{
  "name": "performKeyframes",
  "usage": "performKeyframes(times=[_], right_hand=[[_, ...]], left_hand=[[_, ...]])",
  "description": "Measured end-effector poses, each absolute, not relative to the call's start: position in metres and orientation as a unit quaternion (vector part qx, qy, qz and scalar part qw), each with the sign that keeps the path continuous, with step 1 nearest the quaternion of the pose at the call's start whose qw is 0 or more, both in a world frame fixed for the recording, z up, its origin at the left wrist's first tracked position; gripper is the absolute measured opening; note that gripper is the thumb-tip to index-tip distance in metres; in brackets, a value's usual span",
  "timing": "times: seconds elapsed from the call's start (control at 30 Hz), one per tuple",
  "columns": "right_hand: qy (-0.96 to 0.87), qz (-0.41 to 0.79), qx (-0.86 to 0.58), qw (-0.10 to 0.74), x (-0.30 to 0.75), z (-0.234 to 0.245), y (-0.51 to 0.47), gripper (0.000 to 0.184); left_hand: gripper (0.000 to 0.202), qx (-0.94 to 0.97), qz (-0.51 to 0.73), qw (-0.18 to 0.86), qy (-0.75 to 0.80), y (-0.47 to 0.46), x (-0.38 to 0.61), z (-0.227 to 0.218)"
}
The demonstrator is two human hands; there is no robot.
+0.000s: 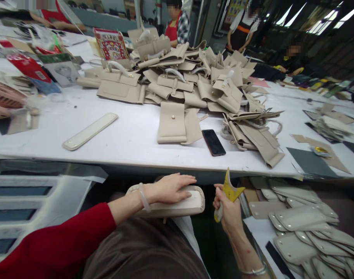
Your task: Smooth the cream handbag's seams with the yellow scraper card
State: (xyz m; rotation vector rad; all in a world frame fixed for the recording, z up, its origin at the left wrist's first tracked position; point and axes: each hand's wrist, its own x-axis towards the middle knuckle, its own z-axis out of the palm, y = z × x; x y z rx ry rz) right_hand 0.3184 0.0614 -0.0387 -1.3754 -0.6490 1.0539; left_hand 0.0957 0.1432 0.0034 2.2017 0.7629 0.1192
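Observation:
My left hand (pixel 172 188) lies flat, fingers stretched out, on an oblong beige bag part (pixel 198 199) with a rolled rim and a pale inner panel. This part rests across my lap, below the table's front edge. To its right, my right hand (pixel 227 209) is closed around the grip of a yellow forked hand tool (pixel 230 189). The tool's curved head has two points and stands above my fist, apart from the bag part. Its exact kind I cannot make out. A long bag base panel (pixel 91 131) lies on the table ahead to the left.
Beige handbag pieces (pixel 177 83) are heaped across the white table (pixel 130 143). A phone (pixel 213 142) lies near its front edge. Many base panels (pixel 300 217) are piled at lower right. A slatted rack (pixel 49 205) stands at left. Several people are at the far side.

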Motion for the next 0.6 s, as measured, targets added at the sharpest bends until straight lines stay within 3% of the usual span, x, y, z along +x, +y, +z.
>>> performKeyframes(times=[0.2, 0.33, 0.47, 0.6], right_hand=[[-0.269, 0.471, -0.623, 0.563, 0.291, -0.064, 0.042, 0.044], [-0.255, 0.495, -0.622, 0.551, 0.284, -0.069, 0.041, 0.044], [-0.269, 0.512, -0.617, 0.534, 0.286, -0.074, 0.041, 0.043], [-0.355, 0.449, -0.642, 0.510, 0.282, -0.076, 0.042, 0.035]], left_hand=[[0.079, 0.912, 0.074, 0.302, 0.268, 0.119, 0.108, -0.008], [0.083, 0.919, 0.076, 0.257, 0.289, 0.113, 0.107, -0.016], [0.074, 0.932, 0.077, 0.215, 0.281, 0.109, 0.104, -0.020], [0.062, 0.942, 0.068, 0.191, 0.268, 0.106, 0.107, -0.019]])
